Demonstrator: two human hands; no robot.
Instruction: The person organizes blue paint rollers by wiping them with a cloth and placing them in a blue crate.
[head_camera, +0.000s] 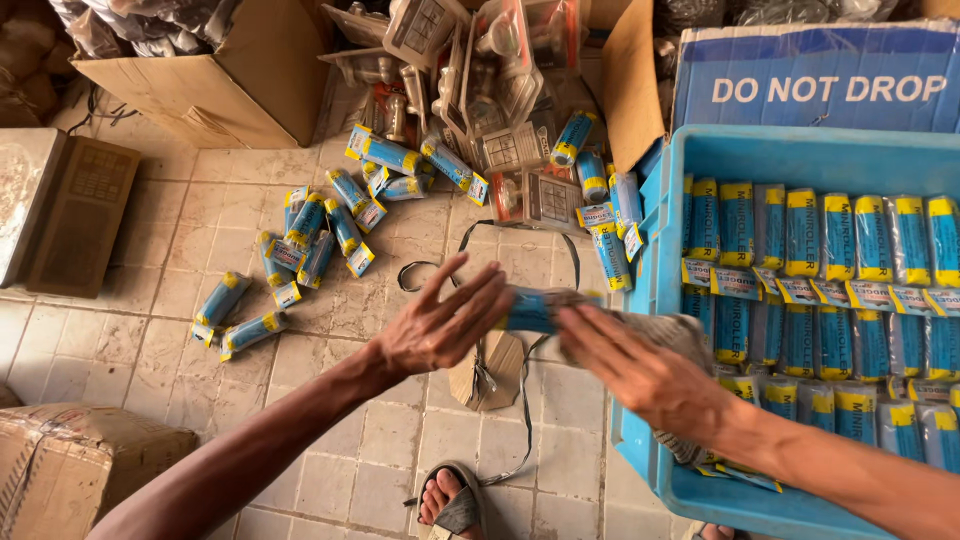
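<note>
A blue wrapped roll (530, 310) lies with its long axis nearly level, running left to right, above the tiled floor (200, 250) just beside the left edge of the blue crate (650, 250). The left hand (440, 325) touches its left end, fingers (470, 290) spread apart. The right hand (640, 375) is blurred, fingers extended along the roll's right end.
</note>
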